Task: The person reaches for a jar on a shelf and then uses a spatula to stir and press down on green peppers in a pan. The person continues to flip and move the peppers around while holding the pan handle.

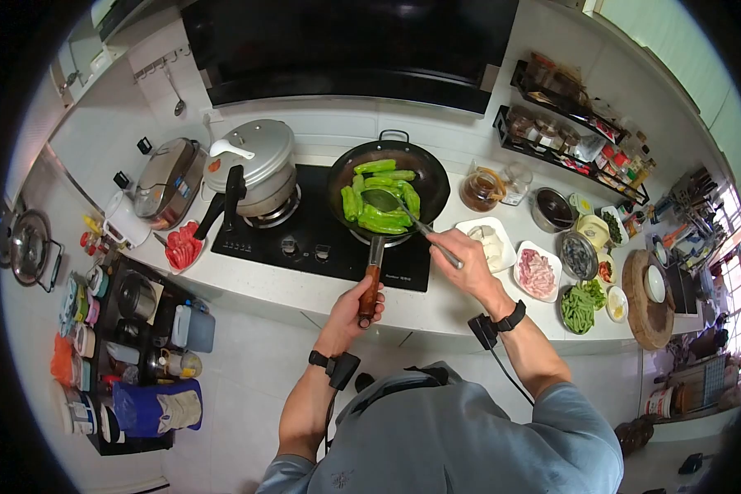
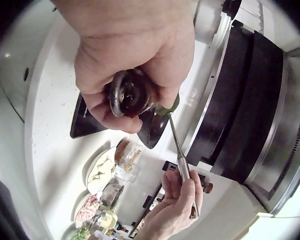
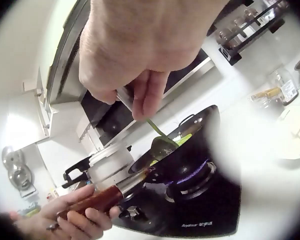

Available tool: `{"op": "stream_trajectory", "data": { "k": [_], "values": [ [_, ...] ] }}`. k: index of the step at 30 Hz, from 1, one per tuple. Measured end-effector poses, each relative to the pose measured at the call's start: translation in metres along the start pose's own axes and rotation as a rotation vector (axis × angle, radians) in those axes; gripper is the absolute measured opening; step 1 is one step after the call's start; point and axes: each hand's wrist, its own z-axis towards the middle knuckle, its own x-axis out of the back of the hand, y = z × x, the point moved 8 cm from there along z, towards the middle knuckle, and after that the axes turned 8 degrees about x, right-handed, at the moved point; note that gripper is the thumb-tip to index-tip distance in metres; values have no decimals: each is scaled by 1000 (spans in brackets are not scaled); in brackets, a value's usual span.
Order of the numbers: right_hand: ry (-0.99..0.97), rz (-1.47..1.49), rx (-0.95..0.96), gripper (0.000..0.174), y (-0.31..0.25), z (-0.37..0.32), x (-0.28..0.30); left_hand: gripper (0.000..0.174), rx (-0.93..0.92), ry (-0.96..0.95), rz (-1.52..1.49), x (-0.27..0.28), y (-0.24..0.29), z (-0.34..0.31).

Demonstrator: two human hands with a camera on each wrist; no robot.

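Note:
Long green peppers (image 1: 380, 221) lie in a black wok (image 1: 436, 185) over the stove's right burner. My left hand (image 1: 350, 314) grips the wok's brown wooden handle (image 1: 371, 284), its fingers wrapped round it; the left wrist view looks at the handle's end (image 2: 130, 94). With my right hand (image 1: 469, 262) I hold a metal ladle by its handle (image 1: 445, 251), fingers curled round it. The ladle's bowl (image 1: 380, 200) rests among the peppers. In the right wrist view, a blue flame (image 3: 195, 175) burns under the wok.
A pressure cooker (image 1: 255, 185) with a white spoon on its lid stands on the left burner. Right of the stove are a plate of sliced pale food (image 1: 490, 235), sliced meat (image 1: 537, 272), cut green beans (image 1: 578, 309) and a round chopping board (image 1: 640, 317). A range hood (image 1: 346, 49) hangs above.

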Motion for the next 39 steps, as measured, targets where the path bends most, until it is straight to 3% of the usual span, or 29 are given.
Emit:
{"op": "stream_trajectory", "data": {
  "k": [4, 16, 23, 28, 39],
  "values": [
    [64, 2, 4, 24, -1, 3, 8, 41, 15, 22, 35, 0, 3, -1],
    [12, 15, -18, 24, 3, -10, 6, 40, 26, 34, 76, -1, 5, -1],
    [21, -43, 10, 22, -15, 2, 42, 40, 32, 34, 83, -2, 4, 0],
    [-53, -42, 21, 23, -8, -7, 29, 40, 23, 40, 80, 0, 3, 3],
    [-1, 0, -17, 23, 0, -2, 14, 38, 10, 50, 117, 2, 6, 4]
  ]
}}
